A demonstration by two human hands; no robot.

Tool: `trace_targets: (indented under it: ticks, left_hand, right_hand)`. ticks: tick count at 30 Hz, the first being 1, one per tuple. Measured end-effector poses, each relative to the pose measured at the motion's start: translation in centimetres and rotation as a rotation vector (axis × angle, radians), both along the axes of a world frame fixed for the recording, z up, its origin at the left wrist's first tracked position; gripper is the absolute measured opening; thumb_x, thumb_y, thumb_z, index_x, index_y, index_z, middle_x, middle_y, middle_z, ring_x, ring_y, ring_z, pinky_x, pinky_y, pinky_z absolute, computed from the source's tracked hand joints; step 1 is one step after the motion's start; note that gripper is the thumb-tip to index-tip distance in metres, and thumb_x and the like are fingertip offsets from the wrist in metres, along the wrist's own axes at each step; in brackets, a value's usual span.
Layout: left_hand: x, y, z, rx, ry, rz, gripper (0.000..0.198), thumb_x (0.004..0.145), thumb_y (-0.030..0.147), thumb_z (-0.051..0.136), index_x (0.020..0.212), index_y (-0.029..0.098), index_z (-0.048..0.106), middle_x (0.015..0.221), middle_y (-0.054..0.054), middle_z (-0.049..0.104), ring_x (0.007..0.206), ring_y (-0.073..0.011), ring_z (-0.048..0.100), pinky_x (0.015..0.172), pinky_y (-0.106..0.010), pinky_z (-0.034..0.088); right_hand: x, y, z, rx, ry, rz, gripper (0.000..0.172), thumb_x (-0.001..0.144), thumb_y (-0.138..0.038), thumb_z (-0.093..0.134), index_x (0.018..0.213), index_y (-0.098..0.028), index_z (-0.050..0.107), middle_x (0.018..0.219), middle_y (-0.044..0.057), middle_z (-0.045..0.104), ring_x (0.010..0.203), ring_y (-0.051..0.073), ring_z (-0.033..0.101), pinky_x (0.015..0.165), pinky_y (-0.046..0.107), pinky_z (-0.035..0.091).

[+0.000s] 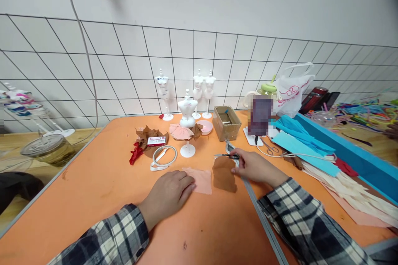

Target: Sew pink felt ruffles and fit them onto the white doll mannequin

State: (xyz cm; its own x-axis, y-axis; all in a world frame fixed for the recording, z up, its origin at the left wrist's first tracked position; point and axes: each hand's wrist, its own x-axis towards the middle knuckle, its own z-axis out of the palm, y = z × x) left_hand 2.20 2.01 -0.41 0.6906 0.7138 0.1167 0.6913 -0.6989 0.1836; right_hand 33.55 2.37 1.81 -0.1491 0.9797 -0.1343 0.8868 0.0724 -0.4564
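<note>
A square of peach cloth (203, 181) lies flat on the orange table. My left hand (171, 190) rests palm down on its left edge, fingers lowered and nothing gripped. Beside it on the right is a brown cloth square (224, 176). At that square's upper right corner, my right hand (248, 165) has finger and thumb around the handle of small dark scissors (224, 155), blades pointing left. Behind the cloths stands a white mini dress form (187, 112) with a peach ruffle (180, 131) and some brown fabric around its lower part.
Left of the form sit a white coiled band (163, 157), a small labelled box (156, 140) and brown scraps (144, 134). A cardboard box (226, 123), pink dish (205, 127) and more dress forms (163, 91) stand behind. Blue fabric strips (303, 136) and a phone (260, 116) are at right.
</note>
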Motion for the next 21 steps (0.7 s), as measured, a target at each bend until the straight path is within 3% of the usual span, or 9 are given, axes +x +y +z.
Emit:
trace_targets:
  ticks: [3, 7, 9, 12, 14, 17, 18, 19, 21]
  left_hand:
    - [0.0, 0.1, 0.0, -0.003, -0.003, 0.009, 0.032, 0.098, 0.036, 0.035, 0.099, 0.024, 0.064, 0.09, -0.004, 0.065, 0.085, -0.0215, 0.06, 0.073, -0.035, 0.042]
    - [0.0, 0.1, 0.1, 0.012, 0.043, 0.002, 0.029, 0.097, 0.035, 0.038, 0.094, 0.024, 0.064, 0.087, -0.004, 0.065, 0.081, -0.0216, 0.058, 0.07, -0.035, 0.041]
    - [0.1, 0.1, 0.2, 0.015, 0.059, 0.008, 0.027, 0.096, 0.033, 0.039, 0.094, 0.024, 0.064, 0.087, -0.004, 0.064, 0.08, -0.0214, 0.058, 0.069, -0.035, 0.041]
    - [0.2, 0.0, 0.1, 0.01, 0.054, 0.024, 0.026, 0.096, 0.032, 0.039, 0.095, 0.024, 0.064, 0.088, -0.003, 0.064, 0.081, -0.0212, 0.058, 0.071, -0.035, 0.041]
    - [0.2, 0.0, 0.1, 0.0, 0.052, 0.024, 0.026, 0.096, 0.032, 0.039, 0.096, 0.024, 0.063, 0.089, -0.003, 0.064, 0.082, -0.0211, 0.058, 0.071, -0.035, 0.041]
    - [0.2, -0.1, 0.2, -0.004, 0.057, 0.014, 0.026, 0.096, 0.032, 0.038, 0.096, 0.023, 0.063, 0.088, -0.004, 0.064, 0.083, -0.0212, 0.058, 0.071, -0.035, 0.042]
    - [0.2, -0.1, 0.3, -0.002, 0.059, 0.012, 0.026, 0.096, 0.032, 0.038, 0.096, 0.023, 0.063, 0.088, -0.004, 0.063, 0.083, -0.0212, 0.058, 0.07, -0.035, 0.042]
    - [0.2, -0.1, 0.3, 0.002, 0.061, 0.011, 0.026, 0.096, 0.031, 0.038, 0.096, 0.023, 0.063, 0.088, -0.004, 0.063, 0.083, -0.0212, 0.058, 0.07, -0.034, 0.042]
    - [0.2, -0.1, 0.4, 0.013, 0.058, 0.01, 0.026, 0.096, 0.031, 0.039, 0.095, 0.023, 0.064, 0.087, -0.004, 0.063, 0.082, -0.021, 0.058, 0.07, -0.034, 0.041]
  right_hand:
    - [-1.5, -0.3, 0.1, -0.01, 0.006, 0.076, 0.053, 0.07, -0.042, 0.072, 0.117, -0.025, 0.058, 0.075, 0.0, 0.065, 0.067, 0.017, 0.057, 0.054, 0.024, 0.03]
    - [-2.5, -0.9, 0.0, -0.025, -0.015, 0.217, 0.009, 0.074, -0.021, 0.063, 0.081, -0.02, 0.068, 0.072, 0.0, 0.064, 0.065, 0.014, 0.054, 0.055, 0.023, 0.03]
    - [-2.5, -1.4, 0.3, -0.212, 0.124, 0.346, 0.009, 0.076, -0.019, 0.058, 0.079, -0.018, 0.067, 0.067, -0.001, 0.06, 0.06, 0.011, 0.051, 0.053, 0.021, 0.031]
    - [-2.4, -1.9, 1.2, -0.564, 0.394, 0.572, 0.014, 0.074, -0.029, 0.063, 0.081, -0.016, 0.064, 0.064, -0.003, 0.057, 0.056, 0.01, 0.049, 0.052, 0.02, 0.035]
    - [-2.6, -1.8, 1.5, -0.46, 0.473, 0.486, 0.019, 0.076, -0.034, 0.062, 0.081, -0.016, 0.061, 0.067, -0.002, 0.057, 0.058, 0.01, 0.05, 0.054, 0.02, 0.036]
    - [-3.3, -1.0, 0.6, 0.032, 0.247, -0.005, 0.029, 0.082, -0.043, 0.056, 0.099, -0.019, 0.059, 0.075, 0.001, 0.059, 0.065, 0.014, 0.051, 0.056, 0.023, 0.033]
    - [-3.5, -0.7, 0.1, 0.105, 0.13, -0.102, 0.033, 0.081, -0.045, 0.057, 0.101, -0.019, 0.059, 0.076, 0.002, 0.06, 0.066, 0.015, 0.052, 0.056, 0.023, 0.032]
    - [-3.6, -0.4, -0.5, 0.12, 0.036, -0.121, 0.031, 0.08, -0.045, 0.06, 0.097, -0.019, 0.06, 0.076, 0.002, 0.061, 0.067, 0.015, 0.052, 0.056, 0.024, 0.031]
    - [-3.6, -0.3, -1.3, 0.038, -0.031, 0.005, 0.015, 0.078, -0.035, 0.061, 0.08, -0.019, 0.059, 0.072, 0.001, 0.061, 0.065, 0.014, 0.051, 0.055, 0.024, 0.03]
